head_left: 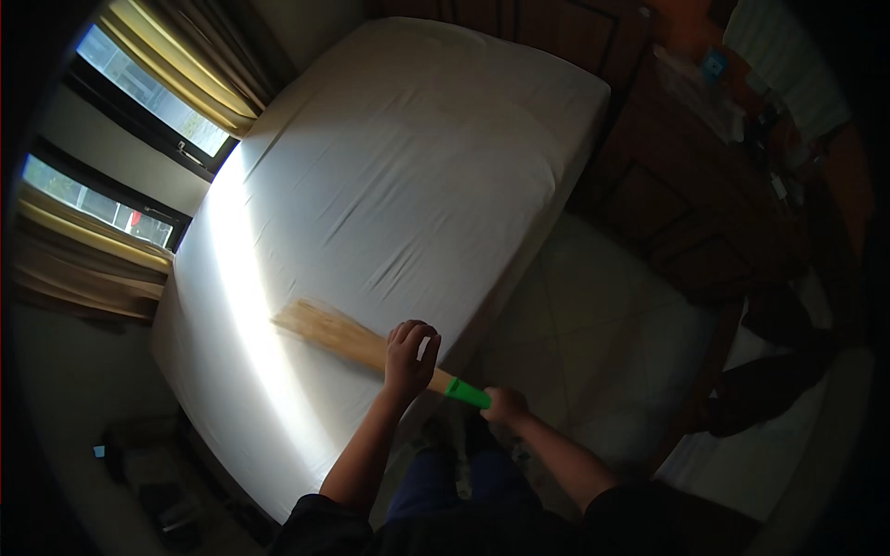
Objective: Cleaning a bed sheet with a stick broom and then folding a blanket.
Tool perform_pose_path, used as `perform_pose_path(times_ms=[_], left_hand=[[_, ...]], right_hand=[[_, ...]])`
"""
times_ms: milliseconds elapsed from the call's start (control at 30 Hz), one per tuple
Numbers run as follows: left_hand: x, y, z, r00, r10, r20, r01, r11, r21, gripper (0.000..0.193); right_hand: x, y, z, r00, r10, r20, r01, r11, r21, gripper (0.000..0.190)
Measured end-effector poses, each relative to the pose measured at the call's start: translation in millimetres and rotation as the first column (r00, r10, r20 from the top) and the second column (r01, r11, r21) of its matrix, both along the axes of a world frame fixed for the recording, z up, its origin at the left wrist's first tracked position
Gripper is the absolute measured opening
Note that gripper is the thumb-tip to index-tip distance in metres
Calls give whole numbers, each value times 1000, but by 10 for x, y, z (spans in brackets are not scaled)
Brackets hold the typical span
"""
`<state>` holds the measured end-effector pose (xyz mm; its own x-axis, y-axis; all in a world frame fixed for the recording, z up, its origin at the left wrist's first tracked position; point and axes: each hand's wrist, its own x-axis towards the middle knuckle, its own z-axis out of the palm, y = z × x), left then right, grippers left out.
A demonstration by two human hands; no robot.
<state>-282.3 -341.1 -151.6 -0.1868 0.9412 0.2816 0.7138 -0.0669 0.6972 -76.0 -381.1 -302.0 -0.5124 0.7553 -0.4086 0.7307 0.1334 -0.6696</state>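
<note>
My right hand [507,406] is closed around the green handle [467,393] of a hand broom. The broom's tan bristle bundle [334,332] reaches left over the white-sheeted mattress [431,174], and its spread tip is blurred. In front of the bundle is my left hand [410,358], its fingers curved and a gap showing between thumb and forefinger. Nothing shows in that hand, and I cannot tell whether it touches the bristles. The fitted sheet has several creases, and a bright band of daylight falls along its left side.
Two windows [167,97] with yellow-brown curtains [90,260] stand left of the bed. Dark wooden cabinets [646,201] line the right, with small items on top. Dark cloth [765,389] lies at the lower right. Tiled floor [591,326] runs beside the bed.
</note>
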Motion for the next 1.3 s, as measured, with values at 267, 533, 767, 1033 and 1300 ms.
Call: perform_pose_path(times_ms=[267, 533, 767, 1033, 1300], left_hand=[[119, 284, -203, 998, -57, 30, 58, 998, -25, 6], [-83, 699, -203, 996, 6, 93, -12, 998, 67, 5], [-486, 1197, -13, 977, 148, 156, -161, 984, 79, 6], [-999, 1294, -78, 971, 235, 36, -236, 972, 15, 5], [-995, 1608, -17, 955, 297, -14, -297, 955, 11, 4]], right_hand=[[959, 893, 25, 550, -825, 127, 810, 491, -320, 31], [-311, 591, 557, 983, -128, -132, 143, 983, 112, 44], [-470, 1632, 23, 988, 116, 103, -128, 985, 116, 52], [266, 2448, -118, 455, -890, -43, 873, 454, -179, 48], [-1371, 2565, 178, 990, -110, -88, 111, 994, 2, 49]])
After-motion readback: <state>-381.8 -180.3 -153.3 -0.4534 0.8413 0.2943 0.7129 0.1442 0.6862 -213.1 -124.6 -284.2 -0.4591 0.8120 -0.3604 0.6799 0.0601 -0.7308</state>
